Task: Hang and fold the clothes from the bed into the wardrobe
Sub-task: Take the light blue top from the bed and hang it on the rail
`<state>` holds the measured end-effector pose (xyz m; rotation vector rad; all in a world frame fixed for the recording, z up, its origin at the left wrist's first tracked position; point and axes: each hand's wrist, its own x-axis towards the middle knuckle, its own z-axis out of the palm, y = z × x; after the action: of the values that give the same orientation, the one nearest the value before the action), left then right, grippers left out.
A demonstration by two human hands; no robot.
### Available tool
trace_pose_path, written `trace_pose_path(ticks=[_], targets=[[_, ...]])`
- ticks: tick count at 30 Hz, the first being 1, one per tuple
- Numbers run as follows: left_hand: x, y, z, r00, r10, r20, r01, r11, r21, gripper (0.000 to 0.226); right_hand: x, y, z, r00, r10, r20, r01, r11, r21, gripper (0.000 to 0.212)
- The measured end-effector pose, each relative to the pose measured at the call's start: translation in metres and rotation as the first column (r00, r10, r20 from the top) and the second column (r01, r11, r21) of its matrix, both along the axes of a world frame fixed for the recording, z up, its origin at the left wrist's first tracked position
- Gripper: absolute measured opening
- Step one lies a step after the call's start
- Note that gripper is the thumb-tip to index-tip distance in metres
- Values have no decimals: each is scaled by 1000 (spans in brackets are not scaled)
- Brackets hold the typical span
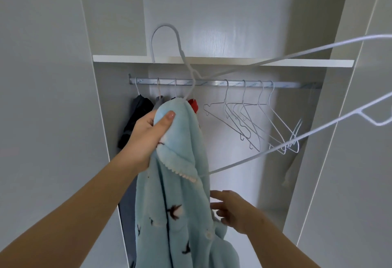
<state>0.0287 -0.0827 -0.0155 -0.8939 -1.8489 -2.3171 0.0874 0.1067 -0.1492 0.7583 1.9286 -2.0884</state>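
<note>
You get soft, even light here, with a pale glare on the wardrobe's back panel [212, 34]. Wide-angle distortion bows the side panels [42, 77], and the empty hangers [250, 119] look slightly smeared.

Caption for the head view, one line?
Left hand grips a blue fleece garment partly on a wire hanger; right hand reaches toward it before the wardrobe rail.

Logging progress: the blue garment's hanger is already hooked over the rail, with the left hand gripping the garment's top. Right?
Not hooked yet. In the head view the hook of the hanger is up in the air, clear of the rail. The left hand does grip the top of the blue garment.
</note>
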Motion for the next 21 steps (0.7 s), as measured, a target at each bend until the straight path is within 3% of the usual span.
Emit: trace_pose_path(ticks=[4, 9, 12, 16, 21], targets=[[4, -2, 3, 999, -40, -17, 40, 999, -6, 26, -3, 5, -7, 1000, -18, 2, 17, 994, 104, 60], [6, -3, 6, 997, -47, -61, 46, 999, -19, 29, 2, 1, -12, 995, 83, 51, -88, 989, 115, 14], [5, -6, 8, 997, -11, -82, 9, 1000, -25, 27, 0, -2, -10, 995, 102, -6, -102, 995, -3, 33], [0, -11, 7, 995, 46, -84, -48, 998, -33, 17, -3, 3, 0, 999, 33, -26, -36, 988, -148, 41], [-6, -19, 5, 993, 113, -38, -112, 993, 41, 16, -2, -5, 9, 974, 202, -100, -217, 960, -176, 55]])
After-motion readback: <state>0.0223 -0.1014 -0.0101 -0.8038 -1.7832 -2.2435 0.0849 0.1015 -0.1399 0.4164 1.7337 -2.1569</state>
